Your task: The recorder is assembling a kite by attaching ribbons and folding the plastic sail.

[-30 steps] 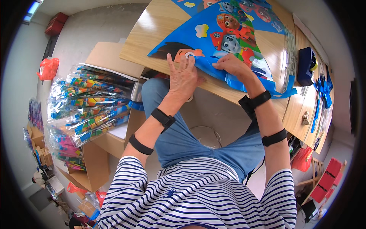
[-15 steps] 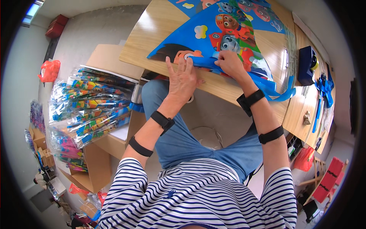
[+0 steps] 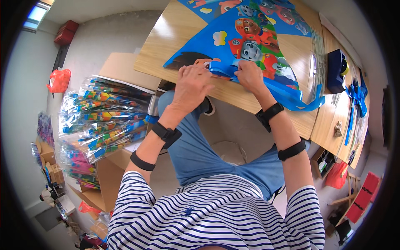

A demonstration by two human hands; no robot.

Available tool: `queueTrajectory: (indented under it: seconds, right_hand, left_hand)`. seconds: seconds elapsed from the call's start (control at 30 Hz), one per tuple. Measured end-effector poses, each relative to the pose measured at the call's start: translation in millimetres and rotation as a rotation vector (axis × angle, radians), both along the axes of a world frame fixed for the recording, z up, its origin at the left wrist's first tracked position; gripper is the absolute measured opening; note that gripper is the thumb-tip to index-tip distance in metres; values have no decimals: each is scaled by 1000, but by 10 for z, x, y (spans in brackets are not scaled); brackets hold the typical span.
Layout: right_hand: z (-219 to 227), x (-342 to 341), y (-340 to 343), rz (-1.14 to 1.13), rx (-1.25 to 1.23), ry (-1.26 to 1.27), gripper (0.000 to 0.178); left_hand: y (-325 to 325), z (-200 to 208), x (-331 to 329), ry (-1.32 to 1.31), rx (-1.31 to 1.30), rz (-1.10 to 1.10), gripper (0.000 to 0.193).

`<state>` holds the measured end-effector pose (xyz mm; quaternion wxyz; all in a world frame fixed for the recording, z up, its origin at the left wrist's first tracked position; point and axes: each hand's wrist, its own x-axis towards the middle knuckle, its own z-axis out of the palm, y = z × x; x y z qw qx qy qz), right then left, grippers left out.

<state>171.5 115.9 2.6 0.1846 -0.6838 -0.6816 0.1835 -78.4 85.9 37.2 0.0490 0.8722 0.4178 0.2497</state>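
A triangular blue printed sheet with cartoon figures, which looks like a kite sail (image 3: pixel 196 46), lies along the table's near edge. My left hand (image 3: pixel 192 85) has its fingers bent and close together over the sail's near left edge. To its right, my right hand (image 3: pixel 250 77) is closed in a pinch on a shiny blue ribbon (image 3: pixel 287 96) at the same edge. A folded stretch of this ribbon lies between the hands, and its loose length trails right along the table edge. My fingers hide part of the sail's edge.
On the wooden table (image 3: pixel 156 43) are thin rods (image 3: pixel 318 58), a dark blue tape dispenser (image 3: pixel 336 71) and a blue ribbon bundle (image 3: pixel 356 98). Another printed sheet (image 3: pixel 291 28) lies beyond. A cardboard box (image 3: pixel 106 177) with several plastic-wrapped printed packets (image 3: pixel 104 112) stands at the left.
My left hand's fingers, stretched out and spread before, are now bent and closer together, a little further left. My right hand stays closed at the ribbon. The view has shifted slightly.
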Motion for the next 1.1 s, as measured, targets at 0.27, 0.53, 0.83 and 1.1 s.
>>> queueTrajectory:
  seconds: [0.27, 0.53, 0.83, 1.1]
  right_hand:
    - [-40, -2, 11, 6, 10, -57, 16]
    - [-27, 39, -22, 43, 20, -6, 18]
    - [1, 35, -31, 59, 18, 5, 18]
    - [3, 36, -30, 44, 4, 29, 22]
  left_hand:
    - [416, 69, 111, -423, -643, 258, 23]
    - [465, -148, 312, -309, -407, 268, 28]
    - [628, -18, 166, -736, -1111, 324, 18]
    - [668, 60, 269, -728, -1197, 370, 22]
